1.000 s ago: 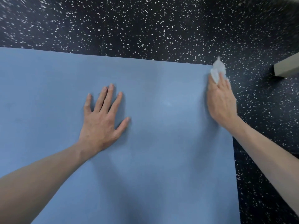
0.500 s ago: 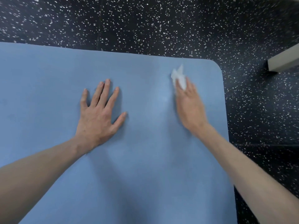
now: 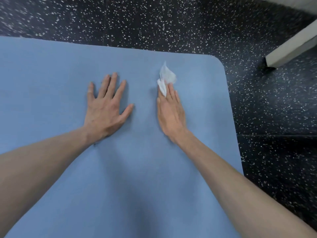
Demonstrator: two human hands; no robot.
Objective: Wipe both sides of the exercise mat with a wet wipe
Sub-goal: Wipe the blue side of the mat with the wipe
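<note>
blue mat (image 3: 120, 186) spread flat on a dark speckled floor (image 3: 171, 23), filling the near and left of the view, with its far edge and rounded far right corner in sight. left hand (image 3: 106, 107) laid flat on the mat, fingers straight and spread, gripping nothing, seemingly pinning the sheet. right hand (image 3: 170, 112) just right of it, fingers straight and pressed down on a crumpled white wipe (image 3: 165, 79), most of the wipe poking out past the fingertips toward the far edge.

likely trouble: only a small part of the wipe sits under the fingertips, so a sideways stroke could leave it behind or ball it up, dragging bare skin over the mat. a hard push toward the corner could also ripple or shift the mat if the left palm lifts.

room: a strip of bare mat between the wipe and the far edge, more out to the right edge, plenty toward the near side. off the right edge only floor, with a pale bar (image 3: 291, 47) lying well apart at far right. underside not in view, probably not yet wiped.
</note>
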